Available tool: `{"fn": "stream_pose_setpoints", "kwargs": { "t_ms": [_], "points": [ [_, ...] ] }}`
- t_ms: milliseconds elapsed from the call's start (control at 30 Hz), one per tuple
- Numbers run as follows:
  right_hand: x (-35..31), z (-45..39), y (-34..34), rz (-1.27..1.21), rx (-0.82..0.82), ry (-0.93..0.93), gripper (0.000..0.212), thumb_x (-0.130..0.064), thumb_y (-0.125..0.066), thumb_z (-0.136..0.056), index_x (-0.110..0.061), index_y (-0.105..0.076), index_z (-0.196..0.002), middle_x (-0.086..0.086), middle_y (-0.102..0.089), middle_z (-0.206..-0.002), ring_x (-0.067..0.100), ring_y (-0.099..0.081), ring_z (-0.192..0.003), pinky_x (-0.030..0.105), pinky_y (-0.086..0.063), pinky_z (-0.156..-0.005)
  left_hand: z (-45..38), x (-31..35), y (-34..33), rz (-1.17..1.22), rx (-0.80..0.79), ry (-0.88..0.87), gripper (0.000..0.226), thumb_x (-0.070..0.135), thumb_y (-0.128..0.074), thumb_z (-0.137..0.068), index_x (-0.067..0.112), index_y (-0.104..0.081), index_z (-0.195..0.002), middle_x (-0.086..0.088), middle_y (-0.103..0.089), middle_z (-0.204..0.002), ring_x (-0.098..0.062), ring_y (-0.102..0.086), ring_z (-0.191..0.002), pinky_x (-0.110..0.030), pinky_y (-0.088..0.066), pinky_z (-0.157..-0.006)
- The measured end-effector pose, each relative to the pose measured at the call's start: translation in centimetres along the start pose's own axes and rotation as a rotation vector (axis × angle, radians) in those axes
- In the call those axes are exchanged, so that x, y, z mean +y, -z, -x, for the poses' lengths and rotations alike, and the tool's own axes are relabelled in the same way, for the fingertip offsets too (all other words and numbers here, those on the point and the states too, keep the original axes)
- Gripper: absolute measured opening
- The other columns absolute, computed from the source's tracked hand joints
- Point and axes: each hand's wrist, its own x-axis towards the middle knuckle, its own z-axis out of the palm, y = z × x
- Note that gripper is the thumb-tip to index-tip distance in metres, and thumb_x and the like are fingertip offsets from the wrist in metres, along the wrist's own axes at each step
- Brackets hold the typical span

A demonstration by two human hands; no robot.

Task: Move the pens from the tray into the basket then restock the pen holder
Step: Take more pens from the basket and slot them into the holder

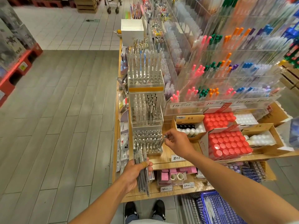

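Blue plastic basket point(215, 207) sits on the floor at bottom right, a few pens lying inside it. Black shoes point(144, 209) just left of it, toes against the wooden display table point(163, 157).

Left hand point(135, 173) grips a bundle of clear pens point(142, 168), fingers and thumb curled round it mid-length. Bundle stands roughly upright, lower ends hanging past the table's front edge, upper ends overlapping the near pen holder.

Right hand point(175, 140) reaches in from the right, fingertips pinching one pen point(164, 138) by its top end. That pen leans into the right edge of the near clear acrylic pen holder point(148, 143). Holder's hole grid is mostly filled with matching clear pens.

Behind it, a second acrylic holder point(146, 110) carries white and black pens; a third point(145, 75) further back with tall clear pens, many holes bare.

Right of the hands: cardboard boxes of red-capped bottles point(226, 143), white-capped ones alongside. Price tags point(177, 157) on the shelf lip. Pink boxes point(176, 174) on the lower shelf.

Far right and back: tiered acrylic racks point(226, 75) of pink, green, orange and blue pens. White box point(132, 32) at the table's far end. Grey plank floor point(64, 110) on the left.
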Motion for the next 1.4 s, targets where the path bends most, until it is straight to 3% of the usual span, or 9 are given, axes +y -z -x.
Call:
{"fn": "stream_pose_setpoints", "kwargs": {
  "t_ms": [133,333,567,767,933,1067,1233,1400],
  "points": [
    [0.4,0.1,-0.9,0.138,-0.045,0.059,0.017,-0.029,-0.065,-0.091,-0.022,-0.062,-0.106,-0.02,-0.056,-0.079,-0.006,-0.054,-0.068,0.007,-0.041,-0.061,0.1,0.3,-0.1,-0.005,0.004,0.002,0.03,-0.002,-0.067,-0.088,-0.008,-0.06,-0.117,-0.024,-0.073,-0.094,-0.026,-0.071,-0.072,-0.035,-0.06,-0.059],
    [1.3,0.1,-2.4,0.116,-0.071,0.026,0.017,-0.025,-0.065,-0.091,-0.027,-0.056,-0.105,-0.02,-0.058,-0.081,-0.003,-0.06,-0.074,0.021,-0.054,-0.068,0.0,0.2,0.1,-0.054,0.023,0.021,0.036,-0.001,-0.071,-0.086,-0.007,-0.057,-0.119,-0.024,-0.074,-0.099,-0.027,-0.073,-0.078,-0.034,-0.059,-0.063],
    [1.7,0.3,-3.4,0.103,-0.066,-0.015,0.018,-0.026,-0.064,-0.091,-0.032,-0.051,-0.1,-0.016,-0.064,-0.081,-0.003,-0.063,-0.07,0.022,-0.055,-0.062,0.0,0.0,0.4,-0.112,0.029,0.013,0.042,0.006,-0.077,-0.082,-0.006,-0.056,-0.117,-0.021,-0.075,-0.099,-0.027,-0.073,-0.08,-0.036,-0.059,-0.063],
    [1.9,1.0,-2.9,0.092,-0.083,-0.154,0.026,-0.028,-0.068,-0.089,-0.027,-0.056,-0.112,-0.011,-0.067,-0.092,0.001,-0.063,-0.075,0.022,-0.053,-0.065,-0.2,0.1,0.2,-0.131,0.001,0.003,0.064,0.018,-0.085,-0.061,0.002,-0.057,-0.117,-0.021,-0.074,-0.102,-0.028,-0.072,-0.084,-0.039,-0.058,-0.064],
    [-0.2,1.6,-1.1,-0.235,-0.344,-0.34,0.012,-0.009,-0.068,-0.087,-0.014,-0.061,-0.095,0.002,-0.07,-0.075,0.014,-0.067,-0.066,0.017,-0.045,-0.051,-0.3,-0.3,-0.1,-0.16,-0.013,0.012,0.069,0.019,-0.087,-0.056,0.007,-0.057,-0.117,-0.019,-0.075,-0.103,-0.027,-0.073,-0.086,-0.037,-0.057,-0.064],
    [-2.9,2.0,0.2,-0.384,-0.459,-0.291,0.011,-0.014,-0.065,-0.091,-0.009,-0.066,-0.101,0.005,-0.074,-0.088,0.009,-0.066,-0.066,0.019,-0.047,-0.056,-0.3,-0.5,-0.4,-0.201,-0.026,0.022,0.062,0.014,-0.086,-0.065,0.009,-0.057,-0.119,-0.014,-0.077,-0.095,-0.026,-0.074,-0.082,-0.035,-0.058,-0.063],
    [-4.7,1.8,0.3,-0.426,-0.42,-0.258,0.023,-0.027,-0.065,-0.092,-0.005,-0.065,-0.098,0.01,-0.072,-0.09,0.012,-0.063,-0.068,0.02,-0.048,-0.057,-0.1,0.1,-0.3,-0.259,-0.048,0.007,0.069,0.019,-0.087,-0.061,0.009,-0.054,-0.121,-0.013,-0.077,-0.091,-0.022,-0.073,-0.075,-0.034,-0.058,-0.061],
    [-5.0,1.2,0.6,-0.472,-0.393,-0.26,0.011,-0.017,-0.059,-0.096,-0.007,-0.061,-0.091,0.005,-0.068,-0.08,0.014,-0.064,-0.068,0.02,-0.048,-0.056,0.1,0.8,-0.3,-0.171,-0.086,0.012,0.067,0.02,-0.085,-0.066,0.007,-0.053,-0.123,-0.019,-0.075,-0.094,-0.023,-0.069,-0.071,-0.032,-0.057,-0.059]
  ]
}}
